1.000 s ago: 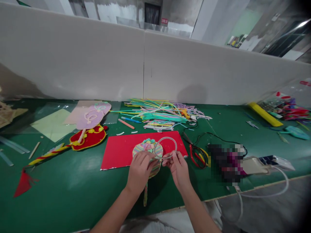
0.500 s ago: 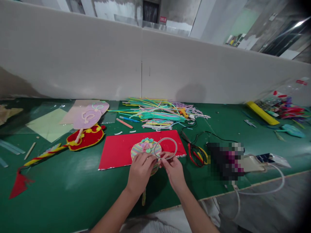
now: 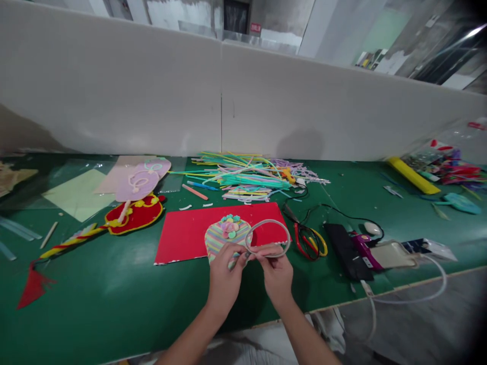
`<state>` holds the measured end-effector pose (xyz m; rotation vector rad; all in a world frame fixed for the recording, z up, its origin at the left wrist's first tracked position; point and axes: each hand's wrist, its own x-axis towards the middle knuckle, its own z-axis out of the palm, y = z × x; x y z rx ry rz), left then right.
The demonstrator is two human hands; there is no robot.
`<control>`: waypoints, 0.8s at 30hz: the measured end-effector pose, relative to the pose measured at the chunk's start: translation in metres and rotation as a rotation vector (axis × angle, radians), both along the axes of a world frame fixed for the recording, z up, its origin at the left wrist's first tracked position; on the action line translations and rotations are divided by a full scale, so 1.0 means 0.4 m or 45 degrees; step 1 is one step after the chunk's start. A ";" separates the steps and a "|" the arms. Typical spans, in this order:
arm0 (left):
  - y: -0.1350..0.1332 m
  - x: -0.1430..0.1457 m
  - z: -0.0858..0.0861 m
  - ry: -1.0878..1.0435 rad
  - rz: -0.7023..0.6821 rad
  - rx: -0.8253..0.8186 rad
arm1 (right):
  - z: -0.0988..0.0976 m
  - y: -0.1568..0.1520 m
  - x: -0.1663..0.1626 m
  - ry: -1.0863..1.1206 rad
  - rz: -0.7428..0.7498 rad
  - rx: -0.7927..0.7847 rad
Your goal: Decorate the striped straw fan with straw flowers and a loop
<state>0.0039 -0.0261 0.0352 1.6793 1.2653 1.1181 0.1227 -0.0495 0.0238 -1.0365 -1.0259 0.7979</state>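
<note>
"Pinching the pale loop [image 3: 268, 221], are they, both hands?"

"Yes, the fingers of each are closed on it. The left hand [image 3: 226, 276] has thumb and fingers drawn together at its lower left, and the right hand [image 3: 277, 279] grips the lower rim, with some fingers showing through the ring."

"And where is the loop?"

"Up off the surface [image 3: 133, 294], overlapping the near right part of the red board [image 3: 182, 230] from this view."

"What about that striped fan [image 3: 215, 241]?"

"It's just beyond the left hand, in front of the board, with a cluster of flowers [image 3: 230, 229] on its upper part. The left hand hides its lower edge, so I can't tell whether any fingers touch it."

"Anything behind the board?"

"A heap of coloured strips [image 3: 247, 180], mostly turquoise, yellow and lilac, near the foot of the pale partition [image 3: 125, 86]."

"And off to the left?"

"A red fan [image 3: 139, 221] edged in yellow, a red tassel [image 3: 33, 288] at the end of its twisted handle, and a lilac piece [image 3: 139, 182] overlapping its far edge."

"To the right?"

"Red and yellow handles [image 3: 321, 242] among a dark cord, then a flat black object [image 3: 344, 252], and farther off a yellow bar [image 3: 414, 176]."
</note>
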 end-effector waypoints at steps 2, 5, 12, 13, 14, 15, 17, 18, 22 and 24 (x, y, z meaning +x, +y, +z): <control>0.020 -0.014 -0.008 -0.073 0.110 -0.074 | 0.021 -0.008 0.007 -0.013 -0.051 0.107; 0.060 -0.053 -0.018 -0.246 0.314 -0.215 | 0.051 -0.011 0.038 -0.040 -0.156 0.171; 0.069 -0.053 0.011 -0.789 0.069 -0.525 | 0.011 0.073 0.158 -0.474 -0.100 -0.412; 0.065 -0.047 0.015 -0.895 0.036 -0.564 | -0.001 0.086 0.175 -0.659 -0.125 -0.420; 0.062 -0.042 0.019 -0.973 0.003 -0.597 | -0.011 0.097 0.191 -0.859 -0.154 -0.392; 0.060 -0.039 0.022 -1.024 -0.027 -0.624 | -0.020 0.106 0.205 -1.048 -0.194 -0.345; 0.056 -0.038 0.027 -1.082 -0.081 -0.670 | -0.031 0.118 0.226 -1.265 -0.237 -0.285; 0.054 -0.039 0.028 -1.105 -0.099 -0.685 | -0.032 0.120 0.230 -1.309 -0.267 -0.271; 0.044 -0.035 0.028 -1.180 -0.112 -0.720 | -0.012 0.108 0.188 -1.123 -0.498 -0.196; 0.038 -0.024 0.024 -1.196 -0.110 -0.737 | 0.003 0.098 0.137 -0.802 -0.432 -0.191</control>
